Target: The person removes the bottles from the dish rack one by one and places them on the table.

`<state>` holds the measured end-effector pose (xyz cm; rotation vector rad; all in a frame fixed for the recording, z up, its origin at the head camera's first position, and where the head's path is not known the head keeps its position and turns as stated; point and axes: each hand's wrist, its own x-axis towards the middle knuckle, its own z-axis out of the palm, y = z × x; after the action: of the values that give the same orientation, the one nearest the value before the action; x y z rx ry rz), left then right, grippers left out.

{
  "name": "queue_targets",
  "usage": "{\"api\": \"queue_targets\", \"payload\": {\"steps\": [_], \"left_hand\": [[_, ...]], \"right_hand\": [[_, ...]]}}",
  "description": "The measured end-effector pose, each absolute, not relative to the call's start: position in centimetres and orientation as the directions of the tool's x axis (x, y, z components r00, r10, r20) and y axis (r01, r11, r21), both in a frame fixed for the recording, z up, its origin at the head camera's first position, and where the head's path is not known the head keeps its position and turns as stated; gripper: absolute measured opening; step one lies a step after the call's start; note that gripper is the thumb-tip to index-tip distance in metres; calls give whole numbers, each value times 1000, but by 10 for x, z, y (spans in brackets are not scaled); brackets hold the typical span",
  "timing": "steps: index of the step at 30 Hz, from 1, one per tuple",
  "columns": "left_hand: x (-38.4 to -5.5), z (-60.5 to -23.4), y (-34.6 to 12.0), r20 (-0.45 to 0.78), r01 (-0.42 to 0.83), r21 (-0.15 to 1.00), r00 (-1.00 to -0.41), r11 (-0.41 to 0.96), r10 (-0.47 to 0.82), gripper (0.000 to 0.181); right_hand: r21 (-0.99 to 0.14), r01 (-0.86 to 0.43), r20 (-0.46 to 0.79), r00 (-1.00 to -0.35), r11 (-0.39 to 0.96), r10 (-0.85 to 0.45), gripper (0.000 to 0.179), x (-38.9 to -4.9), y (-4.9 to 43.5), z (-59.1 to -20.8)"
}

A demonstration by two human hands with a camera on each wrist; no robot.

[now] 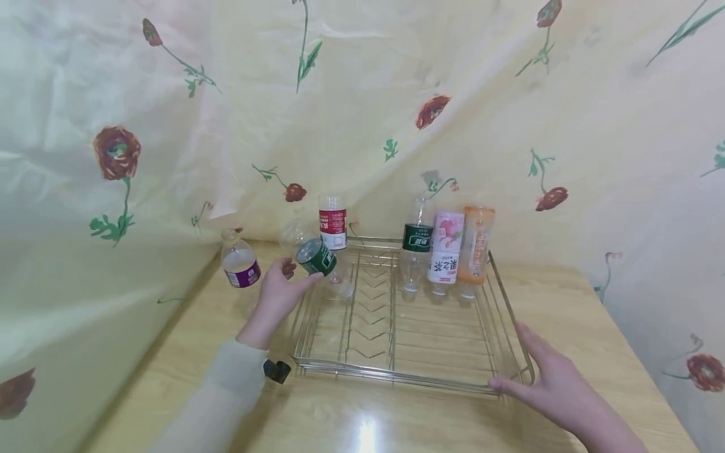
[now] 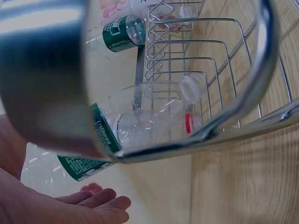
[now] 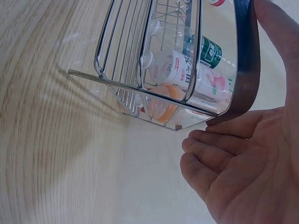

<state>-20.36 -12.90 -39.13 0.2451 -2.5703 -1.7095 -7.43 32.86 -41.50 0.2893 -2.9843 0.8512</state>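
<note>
A clear plastic bottle with a green label (image 1: pixel 317 257) is tilted at the left side of the wire rack (image 1: pixel 362 370), its neck toward the rack. My left hand (image 1: pixel 281 292) is beside it, thumb near the label; in the left wrist view, the fingers (image 2: pixel 110 207) extend below the bottle without wrapping round it. My right hand (image 1: pixel 552 377) grips the rack's right front corner, thumb on the front rim, other fingers along the right side. Upside down in the rack stand another green-labelled bottle (image 1: pixel 418 239), a pink-and-white bottle (image 1: pixel 446 248) and an orange-labelled bottle (image 1: pixel 477 245).
A red-labelled bottle (image 1: pixel 333 226) stands neck down at the rack's back left corner. Left of the rack is a purple-labelled bottle (image 1: pixel 242 267). A small black object (image 1: pixel 277 371) shows by the left sleeve. Flowered cloth (image 1: pixel 362 126) hangs behind the wooden table (image 1: pixel 430 428).
</note>
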Motion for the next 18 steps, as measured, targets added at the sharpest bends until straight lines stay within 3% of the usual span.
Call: {"api": "queue_targets", "payload": {"steps": [10, 18], "left_hand": [[-206, -393, -126, -25, -75, 922, -991, 381, -133, 90], [-208, -395, -125, -68, -111, 920, -990, 377, -126, 90]], "right_hand": [[-523, -230, 129, -973, 821, -190, 120, -76, 329, -412], [-530, -191, 80, -981, 826, -175, 121, -72, 327, -412]]}}
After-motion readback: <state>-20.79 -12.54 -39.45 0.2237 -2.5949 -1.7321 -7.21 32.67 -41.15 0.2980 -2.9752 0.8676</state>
